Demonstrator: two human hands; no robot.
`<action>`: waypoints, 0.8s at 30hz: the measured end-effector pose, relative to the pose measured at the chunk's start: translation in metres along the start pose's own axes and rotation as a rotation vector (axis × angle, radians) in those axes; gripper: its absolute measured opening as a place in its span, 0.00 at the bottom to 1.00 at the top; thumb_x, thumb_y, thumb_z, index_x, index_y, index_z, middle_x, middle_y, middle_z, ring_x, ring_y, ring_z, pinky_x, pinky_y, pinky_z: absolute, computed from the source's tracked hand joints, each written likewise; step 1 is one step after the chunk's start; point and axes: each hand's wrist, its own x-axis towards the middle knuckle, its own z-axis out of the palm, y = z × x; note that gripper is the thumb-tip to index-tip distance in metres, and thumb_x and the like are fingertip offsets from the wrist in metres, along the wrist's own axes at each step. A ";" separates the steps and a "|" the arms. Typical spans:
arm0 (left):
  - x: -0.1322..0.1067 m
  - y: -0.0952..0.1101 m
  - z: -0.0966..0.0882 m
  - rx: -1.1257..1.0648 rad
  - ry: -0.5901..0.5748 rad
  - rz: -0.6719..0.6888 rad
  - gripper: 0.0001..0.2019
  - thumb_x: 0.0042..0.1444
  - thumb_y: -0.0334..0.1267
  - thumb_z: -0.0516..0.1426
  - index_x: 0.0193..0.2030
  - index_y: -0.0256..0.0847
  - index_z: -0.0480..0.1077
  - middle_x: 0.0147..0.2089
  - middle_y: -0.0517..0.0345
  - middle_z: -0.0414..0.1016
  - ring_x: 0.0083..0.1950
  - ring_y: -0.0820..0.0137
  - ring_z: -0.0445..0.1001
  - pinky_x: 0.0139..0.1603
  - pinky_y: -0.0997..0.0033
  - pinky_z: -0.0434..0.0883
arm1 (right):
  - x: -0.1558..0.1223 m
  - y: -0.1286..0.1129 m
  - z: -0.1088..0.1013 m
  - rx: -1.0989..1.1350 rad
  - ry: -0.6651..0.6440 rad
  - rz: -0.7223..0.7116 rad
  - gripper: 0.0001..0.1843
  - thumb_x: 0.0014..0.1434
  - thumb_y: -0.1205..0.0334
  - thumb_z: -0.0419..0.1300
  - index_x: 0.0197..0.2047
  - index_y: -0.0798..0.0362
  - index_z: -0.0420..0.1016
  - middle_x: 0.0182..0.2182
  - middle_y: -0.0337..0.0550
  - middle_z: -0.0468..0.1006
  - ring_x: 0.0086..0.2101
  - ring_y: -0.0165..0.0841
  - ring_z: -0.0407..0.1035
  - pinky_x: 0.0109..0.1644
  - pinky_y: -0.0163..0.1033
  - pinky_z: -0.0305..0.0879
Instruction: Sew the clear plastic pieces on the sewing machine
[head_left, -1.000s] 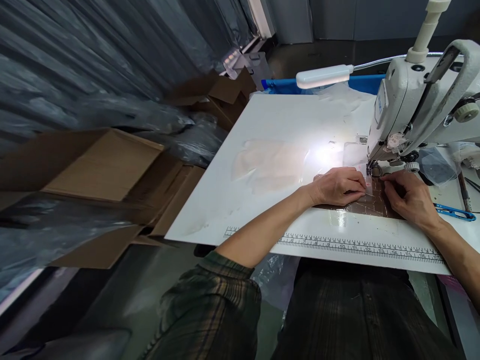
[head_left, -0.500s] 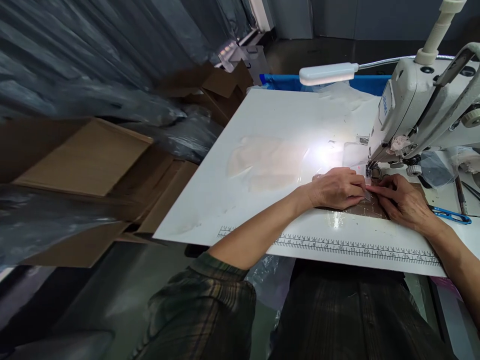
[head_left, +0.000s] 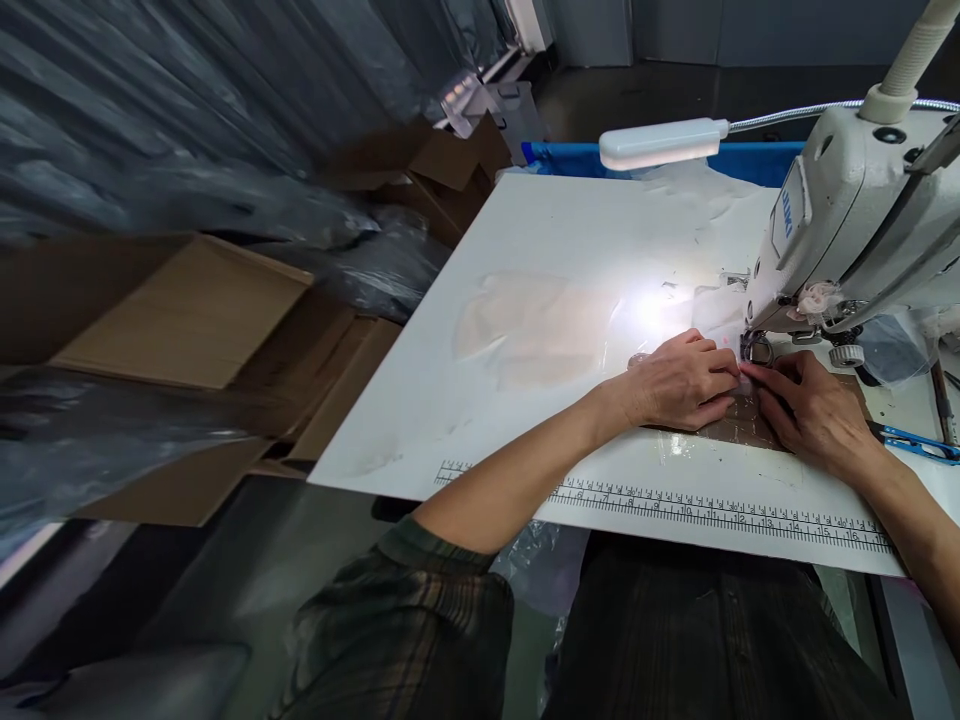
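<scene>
My left hand (head_left: 688,382) is closed, its curled fingertips on a thin translucent piece (head_left: 742,383) right before the presser foot (head_left: 757,348). From the other side my right hand (head_left: 814,410) meets it, index finger reaching to the same piece and the other fingers bent. The fingertips of both hands almost touch. Under the hands lies a shiny brown patch (head_left: 731,430) on the table; I cannot tell whether it is a loose sheet. The white sewing machine (head_left: 814,210) stands over the work, and its needle is too small to make out.
Blue thread snips (head_left: 915,443) lie beside my right wrist. A white lamp (head_left: 664,142) lights the white table (head_left: 405,400), which has a printed ruler (head_left: 675,505) along its front edge. Open cardboard boxes (head_left: 157,320) and plastic sheeting (head_left: 390,260) are at the left.
The view has shifted slightly, so the machine appears farther right and larger. Both hands remain at the presser foot, with the fingers slightly rearranged on the thin piece.
</scene>
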 end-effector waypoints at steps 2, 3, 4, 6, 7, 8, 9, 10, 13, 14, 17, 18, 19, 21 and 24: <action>0.000 -0.001 0.001 -0.008 0.026 0.001 0.13 0.67 0.36 0.51 0.44 0.39 0.77 0.47 0.53 0.80 0.39 0.67 0.74 0.46 0.61 0.67 | -0.002 0.001 0.000 0.095 0.023 0.011 0.24 0.70 0.55 0.47 0.60 0.50 0.77 0.43 0.53 0.76 0.37 0.41 0.73 0.32 0.43 0.69; 0.000 -0.001 0.001 -0.017 0.037 0.000 0.13 0.67 0.36 0.50 0.44 0.39 0.77 0.47 0.53 0.80 0.40 0.67 0.74 0.48 0.60 0.67 | -0.003 0.002 0.000 0.150 0.039 0.027 0.24 0.70 0.55 0.48 0.59 0.51 0.77 0.43 0.53 0.76 0.38 0.41 0.74 0.36 0.44 0.72; 0.000 -0.002 0.002 -0.032 0.044 -0.004 0.13 0.67 0.35 0.50 0.43 0.39 0.77 0.47 0.53 0.80 0.41 0.66 0.74 0.50 0.60 0.67 | -0.004 0.003 0.000 0.200 0.054 0.048 0.23 0.70 0.56 0.48 0.59 0.52 0.78 0.43 0.53 0.77 0.39 0.41 0.74 0.39 0.45 0.74; 0.000 -0.005 0.003 -0.084 0.047 -0.017 0.13 0.68 0.35 0.50 0.43 0.39 0.77 0.46 0.52 0.81 0.43 0.66 0.75 0.51 0.59 0.68 | -0.005 0.004 -0.001 0.273 0.072 0.093 0.22 0.69 0.57 0.49 0.56 0.53 0.79 0.41 0.53 0.77 0.39 0.41 0.75 0.43 0.47 0.75; -0.001 -0.006 0.004 -0.128 0.046 -0.026 0.13 0.68 0.35 0.50 0.43 0.40 0.77 0.46 0.52 0.80 0.44 0.65 0.75 0.51 0.59 0.69 | -0.006 0.004 -0.001 0.294 0.073 0.109 0.22 0.68 0.57 0.50 0.55 0.53 0.80 0.40 0.52 0.78 0.39 0.41 0.75 0.44 0.48 0.75; -0.001 -0.008 0.005 -0.183 0.046 -0.039 0.12 0.69 0.35 0.51 0.44 0.40 0.76 0.47 0.51 0.80 0.45 0.65 0.76 0.51 0.60 0.70 | -0.005 0.005 -0.001 0.310 0.071 0.118 0.21 0.68 0.57 0.51 0.54 0.53 0.80 0.40 0.52 0.78 0.39 0.42 0.75 0.44 0.49 0.75; -0.002 -0.010 0.005 -0.247 0.051 -0.056 0.11 0.69 0.36 0.52 0.46 0.39 0.76 0.48 0.50 0.79 0.48 0.65 0.76 0.52 0.60 0.71 | -0.005 0.005 -0.002 0.323 0.069 0.123 0.20 0.67 0.57 0.51 0.53 0.52 0.81 0.40 0.52 0.78 0.39 0.42 0.75 0.45 0.50 0.76; -0.003 -0.012 0.006 -0.315 0.061 -0.077 0.10 0.69 0.37 0.53 0.48 0.39 0.75 0.50 0.49 0.79 0.50 0.65 0.76 0.52 0.61 0.73 | -0.005 0.006 -0.002 0.335 0.066 0.128 0.20 0.67 0.57 0.51 0.52 0.52 0.81 0.41 0.53 0.79 0.40 0.43 0.75 0.45 0.51 0.76; -0.004 -0.017 0.008 -0.483 0.097 -0.131 0.09 0.67 0.38 0.57 0.51 0.39 0.73 0.51 0.47 0.77 0.53 0.65 0.75 0.53 0.64 0.75 | -0.003 0.006 -0.003 0.369 0.061 0.150 0.20 0.66 0.57 0.51 0.50 0.52 0.82 0.41 0.53 0.79 0.41 0.45 0.75 0.46 0.53 0.75; -0.004 -0.018 0.009 -0.515 0.107 -0.138 0.08 0.67 0.38 0.58 0.49 0.39 0.74 0.50 0.48 0.77 0.52 0.66 0.76 0.52 0.65 0.76 | -0.003 0.005 -0.004 0.382 0.055 0.161 0.20 0.65 0.57 0.51 0.50 0.53 0.82 0.40 0.53 0.80 0.42 0.45 0.75 0.46 0.53 0.75; -0.001 -0.022 0.013 -0.556 0.138 -0.147 0.05 0.66 0.36 0.59 0.43 0.40 0.76 0.45 0.52 0.79 0.48 0.69 0.77 0.50 0.67 0.77 | -0.003 0.005 -0.005 0.416 0.030 0.201 0.20 0.64 0.57 0.51 0.47 0.52 0.82 0.40 0.53 0.80 0.42 0.45 0.76 0.46 0.51 0.74; 0.000 -0.022 0.015 -0.558 0.150 -0.147 0.05 0.66 0.35 0.59 0.41 0.40 0.77 0.44 0.53 0.79 0.46 0.70 0.77 0.49 0.68 0.77 | -0.002 0.005 -0.006 0.422 0.017 0.217 0.19 0.64 0.57 0.51 0.47 0.52 0.82 0.41 0.53 0.80 0.42 0.44 0.76 0.46 0.50 0.74; 0.001 -0.023 0.016 -0.557 0.159 -0.147 0.05 0.66 0.35 0.59 0.40 0.40 0.77 0.43 0.54 0.79 0.45 0.70 0.78 0.48 0.68 0.77 | -0.001 0.006 -0.007 0.424 0.003 0.234 0.19 0.64 0.58 0.52 0.47 0.52 0.82 0.41 0.52 0.80 0.41 0.43 0.76 0.45 0.49 0.74; 0.002 -0.023 0.016 -0.553 0.167 -0.148 0.06 0.66 0.33 0.59 0.39 0.40 0.77 0.42 0.54 0.79 0.44 0.71 0.78 0.47 0.69 0.77 | 0.003 0.010 -0.013 0.427 -0.045 0.264 0.18 0.63 0.58 0.53 0.46 0.51 0.83 0.40 0.50 0.81 0.39 0.41 0.76 0.45 0.46 0.73; 0.004 -0.022 0.013 -0.540 0.142 -0.188 0.06 0.66 0.33 0.58 0.39 0.40 0.77 0.41 0.54 0.79 0.44 0.70 0.78 0.48 0.68 0.77 | 0.012 0.016 -0.026 0.444 -0.196 0.251 0.16 0.62 0.59 0.54 0.44 0.50 0.83 0.34 0.45 0.81 0.33 0.38 0.76 0.38 0.41 0.71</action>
